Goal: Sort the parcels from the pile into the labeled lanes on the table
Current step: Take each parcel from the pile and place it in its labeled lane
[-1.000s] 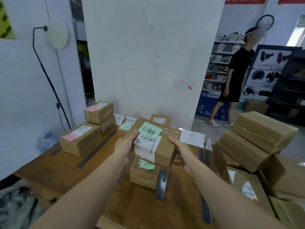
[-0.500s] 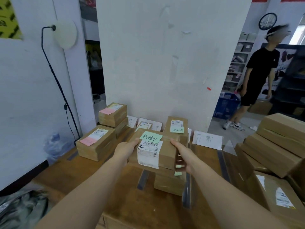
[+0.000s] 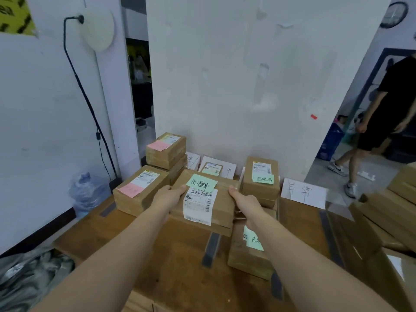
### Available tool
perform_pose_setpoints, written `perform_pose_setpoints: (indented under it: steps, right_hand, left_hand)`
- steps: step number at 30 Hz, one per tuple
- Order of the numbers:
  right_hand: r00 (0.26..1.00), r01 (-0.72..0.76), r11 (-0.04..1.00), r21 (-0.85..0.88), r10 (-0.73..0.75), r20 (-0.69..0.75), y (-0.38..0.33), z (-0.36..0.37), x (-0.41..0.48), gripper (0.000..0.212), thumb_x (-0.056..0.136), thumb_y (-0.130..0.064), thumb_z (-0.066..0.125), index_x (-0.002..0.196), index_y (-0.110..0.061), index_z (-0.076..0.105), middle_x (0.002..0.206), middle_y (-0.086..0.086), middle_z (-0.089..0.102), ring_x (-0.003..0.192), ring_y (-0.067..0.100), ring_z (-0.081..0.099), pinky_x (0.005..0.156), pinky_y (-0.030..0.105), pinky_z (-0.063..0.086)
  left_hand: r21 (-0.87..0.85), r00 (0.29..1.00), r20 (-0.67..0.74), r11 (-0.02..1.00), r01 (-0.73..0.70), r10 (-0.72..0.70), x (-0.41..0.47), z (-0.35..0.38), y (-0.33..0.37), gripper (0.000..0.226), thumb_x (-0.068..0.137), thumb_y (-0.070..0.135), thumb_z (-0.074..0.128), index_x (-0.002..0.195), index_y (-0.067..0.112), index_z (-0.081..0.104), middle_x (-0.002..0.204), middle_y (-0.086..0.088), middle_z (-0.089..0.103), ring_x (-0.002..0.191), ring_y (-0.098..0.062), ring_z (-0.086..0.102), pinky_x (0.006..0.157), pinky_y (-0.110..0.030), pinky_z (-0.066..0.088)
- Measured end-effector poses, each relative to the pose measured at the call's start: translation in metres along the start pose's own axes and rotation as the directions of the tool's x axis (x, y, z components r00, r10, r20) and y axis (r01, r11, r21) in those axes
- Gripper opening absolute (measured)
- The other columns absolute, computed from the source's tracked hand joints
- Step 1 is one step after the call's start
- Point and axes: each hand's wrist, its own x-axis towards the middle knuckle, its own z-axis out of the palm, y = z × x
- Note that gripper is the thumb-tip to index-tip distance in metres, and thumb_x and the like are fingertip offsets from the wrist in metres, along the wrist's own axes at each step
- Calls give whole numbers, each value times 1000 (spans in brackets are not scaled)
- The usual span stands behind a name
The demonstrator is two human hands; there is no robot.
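- My left hand (image 3: 167, 199) and right hand (image 3: 245, 202) hold the box (image 3: 209, 208) by its two sides, so it stays flat.
- Each thumb presses on top. The other fingers go under it, hidden from me.
- The box is over the middle of the table (image 3: 180, 262), near the far paper sign (image 3: 229, 170). I think its green note (image 3: 201, 183) matches that lane.
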Motion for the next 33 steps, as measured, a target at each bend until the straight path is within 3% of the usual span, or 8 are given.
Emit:
perform_pose_setpoints:
  steps: [4, 9, 14, 20, 23, 27, 33]
  right_hand:
    - [999, -18, 999, 27, 17, 39, -14, 9, 25, 59, 94, -46, 63, 133, -5, 50, 114, 10, 61, 107, 32, 60, 95, 49, 53]
    - [997, -33, 999, 17, 32, 75, -27, 16, 51, 43, 96, -37, 54, 127, -7, 52, 95, 6, 58, 88, 27, 60, 64, 34, 49]
    - [999, -24, 999, -28, 24, 22, -24, 24, 80, 29, 101, -26, 53, 122, -7, 55, 112, 13, 65, 104, 31, 62, 80, 38, 53]
    - [997, -33, 998, -61, 29, -65, -10, 40, 110, 18, 99, -26, 60, 106, -9, 61, 109, 12, 67, 102, 30, 64, 88, 42, 56]
    - [992, -66, 994, -84, 56, -117, -4, 47, 120, 25, 98, -28, 61, 112, -6, 61, 108, 12, 67, 101, 30, 64, 91, 46, 57]
    - [981, -99, 987, -130, 75, -181, 3, 54, 128, 27, 99, -27, 59, 116, -6, 63, 107, 11, 68, 99, 29, 65, 86, 44, 59]
    - [969, -115, 964, -238, 56, -242, 11, 67, 134, 43, 95, -24, 64, 132, -10, 48, 119, 11, 62, 106, 30, 62, 87, 47, 59]
  left_hand:
    - [49, 999, -50, 999, -7, 10, 16, 5, 12, 76, 84, 51, 63, 146, 17, 36, 137, -5, 55, 121, -28, 55, 102, -50, 45]
    - [157, 996, -82, 988, -11, 24, 50, 13, 22, 81, 75, 58, 62, 142, 15, 44, 135, -6, 57, 118, -30, 57, 97, -49, 49]
    - [417, 989, -116, 908, -35, 92, 68, 25, 23, 64, 93, 46, 54, 144, 11, 41, 140, -9, 52, 125, -30, 51, 100, -47, 46]
    - [586, 988, -23, 803, -111, 153, 102, 27, 16, 58, 94, 42, 52, 139, 7, 43, 135, -12, 55, 119, -31, 55, 98, -45, 47]
    - [680, 988, 25, 721, -129, 153, 116, 29, 14, 51, 94, 42, 53, 128, 5, 53, 129, -15, 57, 111, -30, 58, 92, -41, 50]
    - [758, 984, 88, 631, -166, 153, 134, 33, 11, 32, 94, 40, 54, 96, 9, 60, 116, -15, 61, 91, -26, 61, 79, -37, 53]
    - [811, 972, 178, 536, -233, 153, 150, 36, 1, 26, 92, 29, 59, 106, 8, 64, 112, -12, 62, 93, -26, 62, 69, -31, 47]
